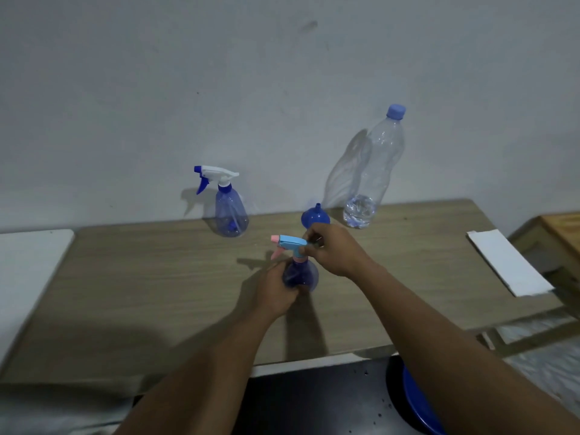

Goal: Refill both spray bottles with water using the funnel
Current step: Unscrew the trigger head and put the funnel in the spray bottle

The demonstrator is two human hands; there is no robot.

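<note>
A small blue spray bottle (303, 276) with a light blue and pink trigger head (290, 242) stands at the middle of the wooden table (141, 277). My left hand (276, 290) wraps around its body. My right hand (332, 249) grips the back of the trigger head. Behind my right hand a blue funnel (314, 216) rests upside down on the table. A second clear-blue spray bottle (230, 215) with a white and blue trigger stands at the back left. At the back right, near the wall, a tall clear water bottle (375, 171) with a blue cap holds a little water.
A white flat sheet (508, 265) lies on the table's right end. A white surface (25, 271) adjoins the table on the left. A blue round object (417, 406) sits below the front edge on a dark surface. Wooden furniture (558, 233) stands at far right.
</note>
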